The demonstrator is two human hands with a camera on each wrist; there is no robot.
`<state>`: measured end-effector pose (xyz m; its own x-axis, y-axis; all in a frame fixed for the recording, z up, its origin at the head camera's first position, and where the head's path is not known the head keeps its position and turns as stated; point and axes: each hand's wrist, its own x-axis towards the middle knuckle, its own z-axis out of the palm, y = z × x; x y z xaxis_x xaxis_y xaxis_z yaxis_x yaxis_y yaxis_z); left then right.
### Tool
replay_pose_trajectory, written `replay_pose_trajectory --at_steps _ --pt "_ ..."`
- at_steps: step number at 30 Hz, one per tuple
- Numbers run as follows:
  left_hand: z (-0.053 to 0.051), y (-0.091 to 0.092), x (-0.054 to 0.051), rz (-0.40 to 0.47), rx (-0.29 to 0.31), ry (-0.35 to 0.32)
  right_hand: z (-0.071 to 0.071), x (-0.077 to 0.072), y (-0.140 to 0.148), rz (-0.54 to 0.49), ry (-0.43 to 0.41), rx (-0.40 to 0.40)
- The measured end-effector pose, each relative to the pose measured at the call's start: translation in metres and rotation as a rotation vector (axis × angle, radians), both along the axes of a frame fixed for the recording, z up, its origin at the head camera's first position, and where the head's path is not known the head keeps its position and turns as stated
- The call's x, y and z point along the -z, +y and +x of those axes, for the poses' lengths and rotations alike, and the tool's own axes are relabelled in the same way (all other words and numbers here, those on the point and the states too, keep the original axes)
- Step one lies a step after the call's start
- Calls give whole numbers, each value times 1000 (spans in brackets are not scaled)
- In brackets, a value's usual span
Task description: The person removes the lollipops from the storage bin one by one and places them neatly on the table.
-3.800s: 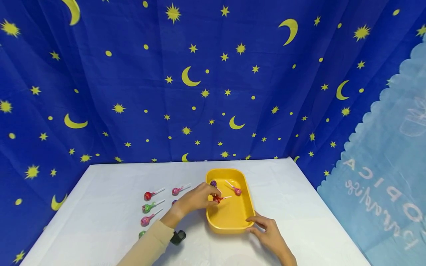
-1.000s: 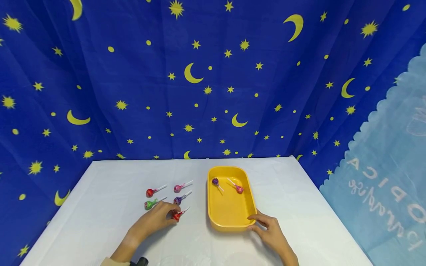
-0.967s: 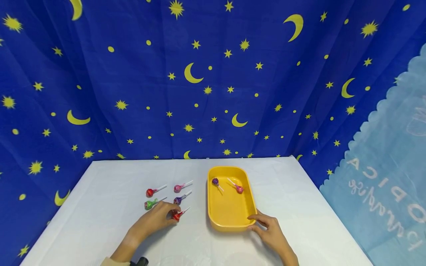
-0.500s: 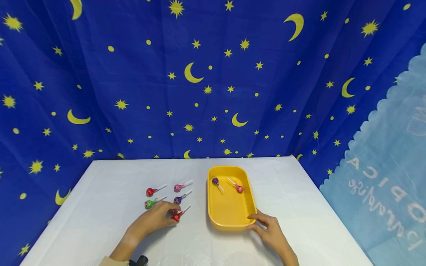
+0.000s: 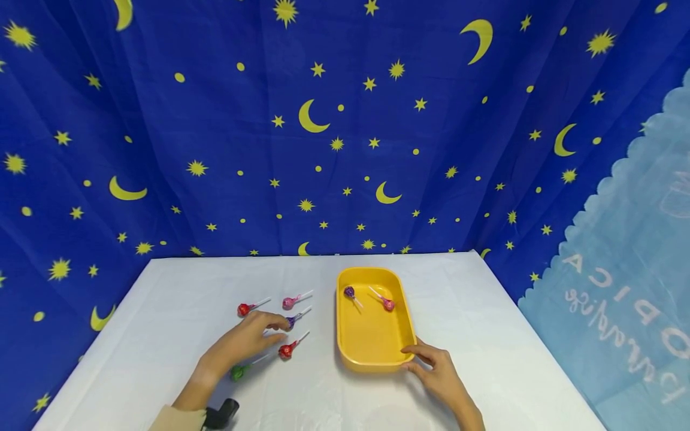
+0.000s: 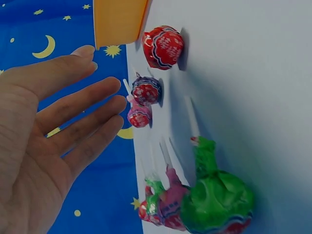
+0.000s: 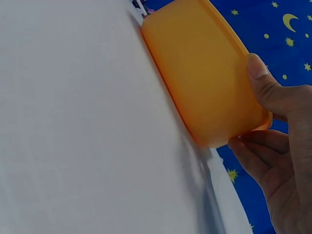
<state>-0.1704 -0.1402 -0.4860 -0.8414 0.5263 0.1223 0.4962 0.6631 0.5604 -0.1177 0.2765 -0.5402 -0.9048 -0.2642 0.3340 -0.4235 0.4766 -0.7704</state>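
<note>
My left hand (image 5: pixel 242 338) hovers over the lollipops on the left of the table, its fingers extended and holding nothing. Just past its fingertips are a purple lollipop (image 5: pixel 291 322) and a red lollipop (image 5: pixel 286 351); a pink lollipop (image 5: pixel 288 303) lies farther back. The left wrist view shows a green lollipop (image 6: pixel 217 200) close by, with another pink lollipop (image 6: pixel 173 197) beside it. My right hand (image 5: pixel 436 371) grips the near right corner of a yellow tray (image 5: pixel 372 366) between thumb and fingers. Inside that tray lie one purple lollipop (image 5: pixel 349 291) and one pink lollipop (image 5: pixel 388 304).
Another red lollipop (image 5: pixel 244 309) lies at the back left of the group. A white cloth (image 5: pixel 496 335) covers the table, and a blue star-patterned curtain (image 5: pixel 345 131) hangs behind it. A black device (image 5: pixel 222 413) is at my left wrist.
My left hand has let go of the red lollipop, which was over the tray at first and now lies on the table. The hand has since lifted slightly; the right hand stays on the tray.
</note>
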Motion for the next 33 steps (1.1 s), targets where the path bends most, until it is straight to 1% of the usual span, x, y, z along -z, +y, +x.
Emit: replay_pose_trajectory --at_steps 5,13,16,18,21,23,25,28,33 --pt "-2 8 -5 -4 -17 16 0 -1 0 -4 -5 4" --pt "-9 30 -20 -5 -46 17 0 -1 0 -5 -1 1" --pt "-12 37 -24 -15 -38 24 -1 0 0 -5 -4 -5" --pt "-14 42 -25 -19 -23 37 -1 0 0 -1 -5 -5" --pt "-18 49 -27 -7 18 66 -1 0 0 3 -10 0" --pt "-20 54 -28 3 25 80 0 -1 1 5 -18 2" --pt "-22 59 -29 7 17 85 0 -2 1 5 -25 3" --pt "-26 68 -30 9 -14 76 0 -2 0 0 -35 3" --pt "-37 84 -29 -13 -19 108 0 -1 0 -7 -38 6"
